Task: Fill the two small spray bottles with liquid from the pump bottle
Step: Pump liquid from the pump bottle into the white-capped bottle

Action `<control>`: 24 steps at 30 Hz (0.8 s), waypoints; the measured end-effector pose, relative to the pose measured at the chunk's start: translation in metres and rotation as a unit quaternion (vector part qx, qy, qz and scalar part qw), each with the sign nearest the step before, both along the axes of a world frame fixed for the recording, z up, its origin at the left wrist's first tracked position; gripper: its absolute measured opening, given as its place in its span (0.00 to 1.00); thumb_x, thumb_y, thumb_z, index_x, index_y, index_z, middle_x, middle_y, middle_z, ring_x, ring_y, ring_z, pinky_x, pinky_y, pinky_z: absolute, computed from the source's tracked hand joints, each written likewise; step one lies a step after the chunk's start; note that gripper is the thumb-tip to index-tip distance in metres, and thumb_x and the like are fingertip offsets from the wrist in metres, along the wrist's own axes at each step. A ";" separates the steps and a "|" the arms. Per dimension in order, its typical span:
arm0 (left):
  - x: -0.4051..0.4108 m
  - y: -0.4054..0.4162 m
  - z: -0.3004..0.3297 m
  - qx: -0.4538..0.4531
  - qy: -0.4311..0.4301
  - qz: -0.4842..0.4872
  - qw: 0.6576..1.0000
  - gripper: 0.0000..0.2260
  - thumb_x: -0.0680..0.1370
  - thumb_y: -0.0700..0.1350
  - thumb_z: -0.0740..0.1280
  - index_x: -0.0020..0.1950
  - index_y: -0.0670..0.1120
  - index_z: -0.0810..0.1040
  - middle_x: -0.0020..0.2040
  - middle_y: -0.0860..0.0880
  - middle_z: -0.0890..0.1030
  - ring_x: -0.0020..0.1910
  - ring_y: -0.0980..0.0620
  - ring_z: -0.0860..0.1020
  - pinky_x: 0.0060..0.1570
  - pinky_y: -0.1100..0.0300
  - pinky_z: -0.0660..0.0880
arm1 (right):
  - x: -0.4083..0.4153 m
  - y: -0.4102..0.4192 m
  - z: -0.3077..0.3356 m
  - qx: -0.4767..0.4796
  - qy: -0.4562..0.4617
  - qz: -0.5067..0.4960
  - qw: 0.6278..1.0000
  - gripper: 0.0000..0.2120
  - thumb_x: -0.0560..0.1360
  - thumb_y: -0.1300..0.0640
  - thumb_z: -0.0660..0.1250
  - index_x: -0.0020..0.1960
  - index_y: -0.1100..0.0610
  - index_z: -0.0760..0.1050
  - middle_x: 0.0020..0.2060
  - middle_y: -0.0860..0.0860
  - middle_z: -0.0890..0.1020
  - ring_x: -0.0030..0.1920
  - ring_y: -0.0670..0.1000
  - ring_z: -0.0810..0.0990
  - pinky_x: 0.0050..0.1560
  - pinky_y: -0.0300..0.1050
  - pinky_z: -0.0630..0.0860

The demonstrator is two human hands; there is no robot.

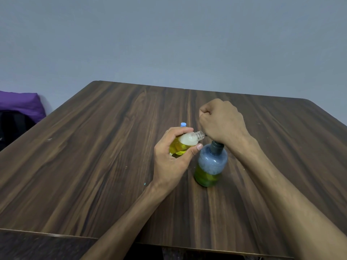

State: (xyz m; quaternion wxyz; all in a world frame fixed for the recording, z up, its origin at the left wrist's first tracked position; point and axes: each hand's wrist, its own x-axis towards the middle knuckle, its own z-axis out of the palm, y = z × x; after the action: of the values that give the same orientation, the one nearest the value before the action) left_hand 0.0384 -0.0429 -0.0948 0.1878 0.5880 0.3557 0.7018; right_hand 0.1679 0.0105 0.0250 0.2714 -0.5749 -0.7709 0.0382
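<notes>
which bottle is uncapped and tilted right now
The small spray bottle gripped in the left hand: open neck, tipped toward the pump. The pump bottle stands upright, its pump on.
</notes>
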 end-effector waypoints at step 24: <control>0.000 -0.001 -0.001 -0.002 -0.002 0.000 1.000 0.16 0.74 0.39 0.81 0.60 0.42 0.83 0.57 0.46 0.86 0.56 0.50 0.84 0.56 0.63 0.79 | 0.001 -0.003 0.004 0.023 0.016 -0.003 1.000 0.09 0.69 0.63 0.56 0.30 0.58 0.67 0.24 0.50 0.71 0.32 0.58 0.77 0.33 0.46 0.67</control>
State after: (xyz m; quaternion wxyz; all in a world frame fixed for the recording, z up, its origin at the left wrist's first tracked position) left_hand 0.0384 -0.0443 -0.0954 0.1898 0.5858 0.3571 0.7023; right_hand 0.1690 0.0076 0.0288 0.2964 -0.5701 -0.7657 0.0291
